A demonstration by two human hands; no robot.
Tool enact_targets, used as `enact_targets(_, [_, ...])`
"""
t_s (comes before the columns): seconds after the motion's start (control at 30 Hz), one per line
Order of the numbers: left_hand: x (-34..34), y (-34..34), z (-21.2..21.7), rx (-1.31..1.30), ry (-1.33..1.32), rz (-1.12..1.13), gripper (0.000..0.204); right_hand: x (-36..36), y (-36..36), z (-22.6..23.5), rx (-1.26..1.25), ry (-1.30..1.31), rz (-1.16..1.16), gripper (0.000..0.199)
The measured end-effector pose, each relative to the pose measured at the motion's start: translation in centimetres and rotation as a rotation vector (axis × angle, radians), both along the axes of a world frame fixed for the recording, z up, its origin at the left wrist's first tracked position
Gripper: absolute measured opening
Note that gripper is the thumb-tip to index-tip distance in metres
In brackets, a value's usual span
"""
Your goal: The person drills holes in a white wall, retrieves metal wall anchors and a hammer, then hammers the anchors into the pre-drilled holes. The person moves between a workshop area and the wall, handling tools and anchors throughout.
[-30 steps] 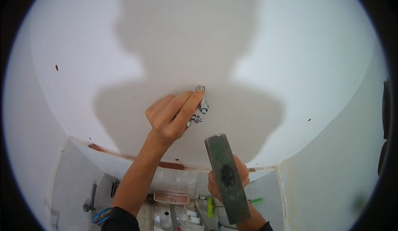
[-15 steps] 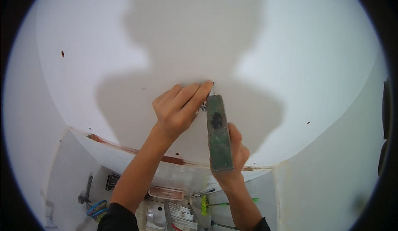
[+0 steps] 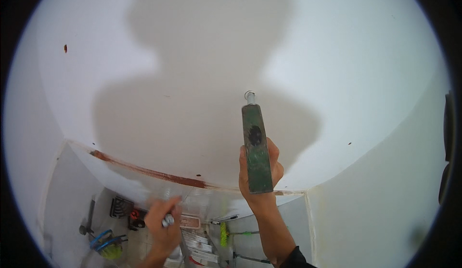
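My right hand (image 3: 267, 181) is closed around a hammer, whose worn green head (image 3: 258, 157) points up along the white wall. Just beyond the head's upper end, a silver metal anchor (image 3: 250, 98) with a ring-like end sits at the wall, and the hammer touches it or nearly so. Lower and to the left, my left hand (image 3: 162, 222) is away from the wall and smeared by motion. Its fingers are curled on a small silver metal anchor (image 3: 168, 220). The hammer's handle is hidden behind its head and my hand.
Small holes, such as the brown one (image 3: 65, 48), mark the wall. A reddish-brown strip (image 3: 154, 172) runs along its lower edge. Far below are a stepladder (image 3: 199, 248), a pinkish tray (image 3: 190, 221), a blue-rimmed basket (image 3: 108, 241) and a green brush (image 3: 224, 234).
My left hand has let go of the anchor at the wall and dropped down to the left. The hammer stays close to the anchor, which now shows uncovered. The view has shifted slightly.
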State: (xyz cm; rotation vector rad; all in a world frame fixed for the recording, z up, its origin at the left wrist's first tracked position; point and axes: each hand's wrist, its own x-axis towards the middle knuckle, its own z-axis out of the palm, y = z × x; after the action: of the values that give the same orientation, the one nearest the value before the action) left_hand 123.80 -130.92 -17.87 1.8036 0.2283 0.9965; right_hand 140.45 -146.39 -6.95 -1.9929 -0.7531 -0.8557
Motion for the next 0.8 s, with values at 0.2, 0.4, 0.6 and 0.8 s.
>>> enact_targets(0.2, [-10.5, -4.6, -10.6, -0.220, 0.333, -0.056, 0.021, -2.5, -4.6, -0.8, -0.352, -0.322, -0.234, 0.033])
enact_targets(0.4, [-13.6, -5.3, -10.6, -0.371, 0.486, -0.251, 0.030, -2.3, -1.7, 4.1, -0.154, -0.163, -0.219, 0.029])
enact_targets(0.6, [-14.1, -5.0, -11.5, -0.382, 0.445, -0.252, 0.029, -4.6, -4.7, 3.2, -0.358, -0.237, -0.016, 0.043])
enact_targets(0.8, [-12.2, -3.6, -13.1, -0.693, 0.350, -0.422, 0.025, -9.8, -4.0, 2.7, -0.231, 0.127, 0.055, 0.038])
